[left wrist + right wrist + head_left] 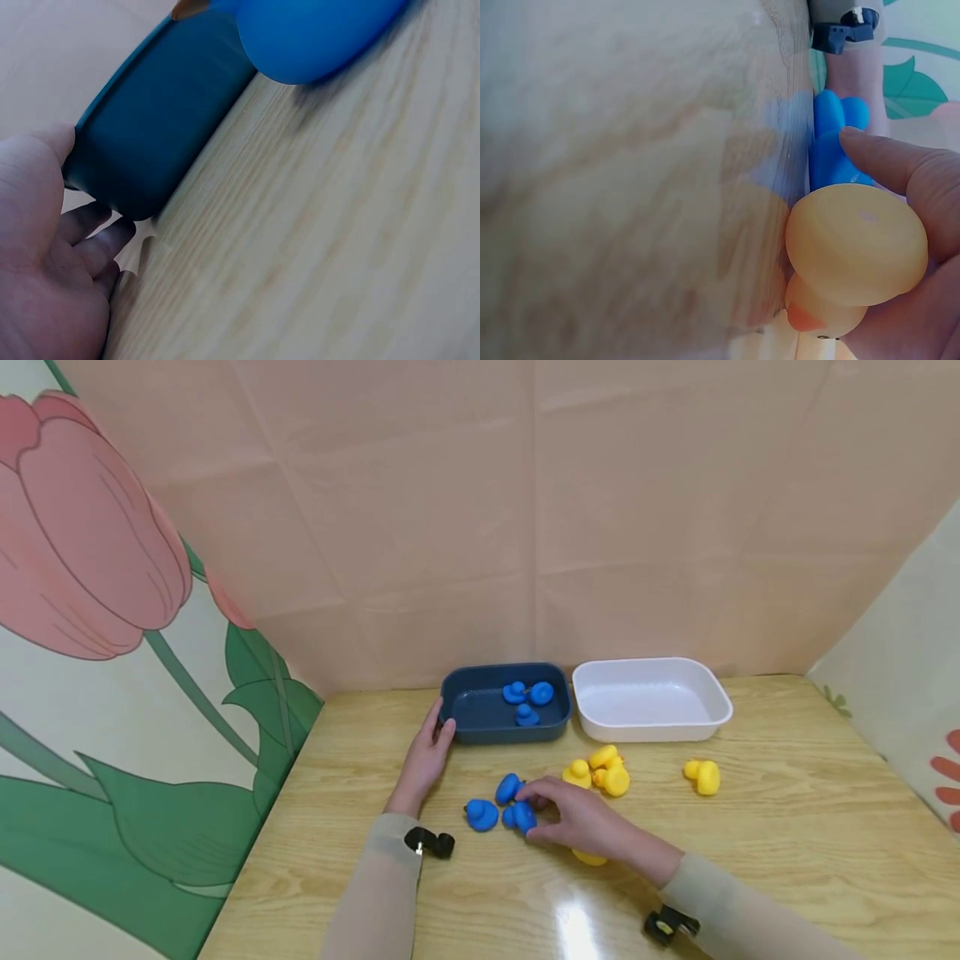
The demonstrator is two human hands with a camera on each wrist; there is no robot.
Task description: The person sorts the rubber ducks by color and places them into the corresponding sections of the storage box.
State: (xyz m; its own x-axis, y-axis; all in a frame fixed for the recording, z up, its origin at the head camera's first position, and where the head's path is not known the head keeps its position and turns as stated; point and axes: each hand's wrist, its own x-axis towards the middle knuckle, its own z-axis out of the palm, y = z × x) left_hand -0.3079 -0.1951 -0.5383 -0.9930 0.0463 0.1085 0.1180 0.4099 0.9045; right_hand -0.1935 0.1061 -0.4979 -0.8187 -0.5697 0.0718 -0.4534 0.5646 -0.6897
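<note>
My left hand (426, 758) rests at the left end of a dark blue tray (504, 737), thumb at the rim and fingers along the outer wall (150, 127). Three blue rubber ducks lie inside that tray's right half. My right hand (581, 817) pinches a blue rubber duck (523, 818) between thumb and fingertips, low over the table. Close by are a second blue duck (507, 788) and a third blue duck (482, 815). In the right wrist view the thumb lies against blue duck plastic (832, 161), behind a yellow duck (855, 240).
A white tray (652, 734) stands right of the dark one, by the back wall. Several yellow ducks (617, 779) cluster in front of it, with one yellow duck (707, 777) farther right. Another yellow duck (590, 858) is partly hidden under my right hand.
</note>
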